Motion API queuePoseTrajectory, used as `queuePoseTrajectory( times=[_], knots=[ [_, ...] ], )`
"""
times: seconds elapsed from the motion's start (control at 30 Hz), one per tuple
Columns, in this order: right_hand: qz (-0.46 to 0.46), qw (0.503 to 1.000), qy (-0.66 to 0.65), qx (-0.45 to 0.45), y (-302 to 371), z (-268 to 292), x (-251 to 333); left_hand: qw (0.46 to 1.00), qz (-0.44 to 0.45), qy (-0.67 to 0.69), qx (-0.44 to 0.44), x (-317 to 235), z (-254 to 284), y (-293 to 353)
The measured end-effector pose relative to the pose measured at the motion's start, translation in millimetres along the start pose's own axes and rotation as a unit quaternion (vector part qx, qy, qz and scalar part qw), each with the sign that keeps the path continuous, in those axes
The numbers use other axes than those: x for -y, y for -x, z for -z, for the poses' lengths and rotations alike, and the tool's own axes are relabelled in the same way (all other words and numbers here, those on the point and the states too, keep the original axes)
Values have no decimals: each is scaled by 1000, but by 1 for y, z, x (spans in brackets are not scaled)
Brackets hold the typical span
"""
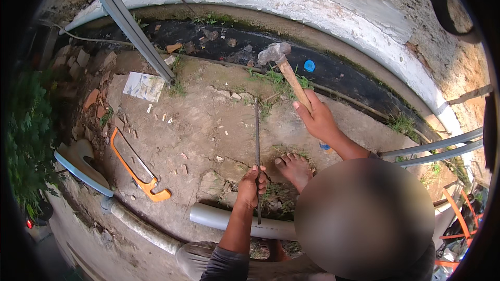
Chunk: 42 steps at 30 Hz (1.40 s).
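Evidently worn, the hammer point(292, 79) has a dull gray metal head, scuffed and blocky, on a pale wooden handle, with a patch of blue at the butt end. The right hand point(319, 118) is wrapped around that handle, thumb lying along it, and the head points away over the near edge of a dark drainage channel point(344, 65). The left hand point(251, 184) is curled around a slim, dark metal rod point(257, 132), straight and rough-looking, whose lower end crosses in front of a gray plastic pipe point(219, 217); whether rod and pipe touch, I cannot tell.

Counted up, that makes one hammer, one rod and one orange-framed hacksaw point(138, 181), the saw lying on the ground to the left. One bare foot point(294, 170) shows plainly between the hands. Three gray metal rails are visible, one at upper left point(125, 21) and two at right point(442, 145). One flower-patterned tile piece point(144, 87) lies near the single rail's base, and one round blue disc point(309, 66) sits in the channel.

Small dark marks on the gray pipe are too tiny to read.
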State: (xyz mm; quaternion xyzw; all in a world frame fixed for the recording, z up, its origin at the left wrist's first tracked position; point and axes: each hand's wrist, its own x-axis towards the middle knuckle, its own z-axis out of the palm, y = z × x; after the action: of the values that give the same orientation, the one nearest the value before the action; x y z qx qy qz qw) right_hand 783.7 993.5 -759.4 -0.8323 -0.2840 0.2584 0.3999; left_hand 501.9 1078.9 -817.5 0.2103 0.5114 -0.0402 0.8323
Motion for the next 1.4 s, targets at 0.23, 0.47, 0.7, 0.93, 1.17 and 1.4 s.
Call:
queuePoseTrajectory(
  times=[0.23,0.47,0.7,0.93,1.17,1.4],
  knots=[
    [-72,993,19,93,64,-28,-61,998,52,41,2,39,56,53],
    [12,986,-135,97,43,-52,-18,996,72,59,-6,73,85,48],
    [-41,961,148,230,42,-88,-32,986,91,136,40,89,77,33],
    [-52,972,62,219,29,-78,-14,993,60,100,-26,98,59,32],
    [11,986,30,163,36,-84,-10,997,-6,55,-57,113,58,24],
    [-150,943,28,296,11,-80,-7,996,14,75,-47,110,57,25]
  ],
)
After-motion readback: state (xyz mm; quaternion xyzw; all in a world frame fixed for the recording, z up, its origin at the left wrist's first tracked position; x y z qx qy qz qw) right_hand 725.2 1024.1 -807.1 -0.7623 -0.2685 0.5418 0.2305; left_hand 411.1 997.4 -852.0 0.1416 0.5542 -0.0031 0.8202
